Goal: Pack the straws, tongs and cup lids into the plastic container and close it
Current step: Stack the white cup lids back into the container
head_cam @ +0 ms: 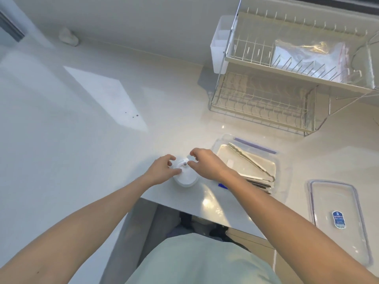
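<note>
A stack of white cup lids [186, 177] stands on the white counter near its front edge. My left hand [163, 170] grips the stack from the left, and my right hand [207, 163] pinches its top from the right. Just to the right lies the open clear plastic container [282, 160] with metal tongs [251, 160] inside and straws [259, 184] at its near end. The container's clear lid [340, 220] with a blue label lies flat on the counter further right.
A two-tier wire dish rack [287, 78] stands at the back right, with a clear zip bag [311, 58] on its upper shelf and a white bin [220, 42] beside it. The counter's front edge [184, 210] runs just below the lids.
</note>
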A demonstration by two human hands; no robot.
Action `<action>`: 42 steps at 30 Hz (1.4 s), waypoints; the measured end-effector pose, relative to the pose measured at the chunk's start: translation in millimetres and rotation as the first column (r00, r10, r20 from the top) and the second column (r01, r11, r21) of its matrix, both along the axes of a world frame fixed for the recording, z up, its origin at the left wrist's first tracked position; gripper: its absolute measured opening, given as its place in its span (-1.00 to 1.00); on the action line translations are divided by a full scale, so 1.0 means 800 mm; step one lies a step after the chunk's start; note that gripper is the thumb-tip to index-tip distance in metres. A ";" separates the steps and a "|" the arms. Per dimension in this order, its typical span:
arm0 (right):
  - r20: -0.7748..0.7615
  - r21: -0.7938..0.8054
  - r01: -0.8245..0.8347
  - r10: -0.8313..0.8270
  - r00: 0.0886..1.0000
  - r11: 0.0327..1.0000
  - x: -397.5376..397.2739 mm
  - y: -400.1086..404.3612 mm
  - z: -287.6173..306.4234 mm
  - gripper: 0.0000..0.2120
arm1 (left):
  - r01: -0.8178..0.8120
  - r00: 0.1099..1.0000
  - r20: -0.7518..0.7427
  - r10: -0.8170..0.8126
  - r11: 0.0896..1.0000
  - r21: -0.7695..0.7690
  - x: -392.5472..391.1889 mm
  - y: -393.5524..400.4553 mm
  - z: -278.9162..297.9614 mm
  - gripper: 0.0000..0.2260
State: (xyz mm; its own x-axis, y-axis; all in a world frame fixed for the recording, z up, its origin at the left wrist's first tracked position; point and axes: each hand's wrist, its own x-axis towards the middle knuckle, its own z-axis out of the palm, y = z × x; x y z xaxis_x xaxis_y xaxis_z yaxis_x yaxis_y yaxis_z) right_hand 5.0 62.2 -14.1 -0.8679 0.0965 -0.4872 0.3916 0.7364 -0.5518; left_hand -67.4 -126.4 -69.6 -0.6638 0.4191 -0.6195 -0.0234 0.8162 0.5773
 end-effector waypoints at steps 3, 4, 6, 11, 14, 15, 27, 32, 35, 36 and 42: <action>0.084 0.057 -0.044 0.039 0.996 0.997 0.003 -0.023 -0.019 -0.64 | -0.018 0.999 0.030 0.018 1.000 0.022 0.014 -0.012 -0.005 -0.62; 0.113 0.074 -0.051 0.042 0.993 0.996 0.005 -0.029 -0.025 -0.67 | -0.031 0.999 0.030 0.030 0.999 0.038 0.018 -0.014 -0.006 -0.68; 0.162 0.090 -0.044 0.029 0.986 0.995 0.010 -0.039 -0.035 -0.66 | -0.069 0.997 0.047 0.065 0.995 0.066 0.020 -0.016 -0.008 -0.73; 0.209 0.053 0.037 -0.047 0.977 0.998 0.016 -0.054 -0.047 -0.63 | -0.337 0.901 0.324 0.289 0.936 0.101 0.015 -0.021 -0.014 -0.70; 0.164 0.036 0.083 -0.088 0.983 0.996 0.015 -0.055 -0.045 -0.61 | -0.349 0.849 0.451 0.276 0.933 0.088 0.013 -0.028 -0.012 -0.64; 0.144 0.036 0.096 -0.100 0.985 0.995 0.015 -0.054 -0.044 -0.62 | -0.333 0.838 0.485 0.249 0.938 0.094 0.013 -0.030 -0.011 -0.65; -0.147 -0.076 0.387 -0.394 0.907 0.919 0.024 -0.001 0.008 -0.56 | -0.420 0.831 0.510 0.220 0.850 0.317 -0.015 0.001 0.049 -0.67; -0.081 -0.307 0.552 -0.599 0.797 0.776 0.045 0.064 0.035 -0.62 | -0.482 0.833 0.479 0.277 0.788 0.383 -0.007 0.074 0.084 -0.61; 0.029 -0.461 0.619 -0.687 0.726 0.635 0.062 0.102 0.035 -0.67 | -0.500 0.832 0.456 0.317 0.785 0.367 0.013 0.121 0.089 -0.58; 0.070 -0.494 0.644 -0.711 0.700 0.585 0.068 0.112 0.034 -0.68 | -0.510 0.826 0.457 0.330 0.782 0.358 0.020 0.135 0.088 -0.56; 0.222 -0.566 0.726 -0.775 0.592 0.392 0.106 0.155 0.009 -0.73 | -0.537 0.815 0.417 0.403 0.796 0.280 0.066 0.200 0.080 -0.66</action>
